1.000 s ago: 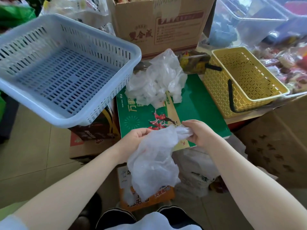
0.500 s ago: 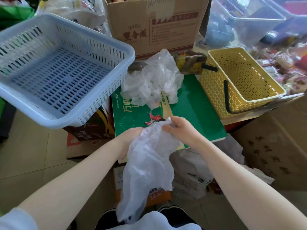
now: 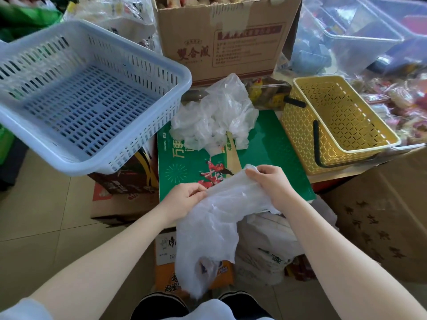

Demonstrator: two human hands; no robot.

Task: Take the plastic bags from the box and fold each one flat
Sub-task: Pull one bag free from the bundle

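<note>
Both bare forearms reach forward from the bottom corners and converge toward the middle. The left hand (image 3: pixel 184 199) sits lower and nearer, knuckles up, thumb and fingers pinched shut on the edge of a thin plastic bag (image 3: pixel 212 232). The right hand (image 3: pixel 270 181) is a little higher and farther out, fingers curled down, gripping the same bag's upper edge.

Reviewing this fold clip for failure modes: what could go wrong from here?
1. The thin translucent plastic bag is pinched only at its top edge by the left hand and right hand; its hanging bulk may bunch rather than fold flat.
2. The crumpled pile of clear bags on the green printed box sits loose and could slide off.
</note>
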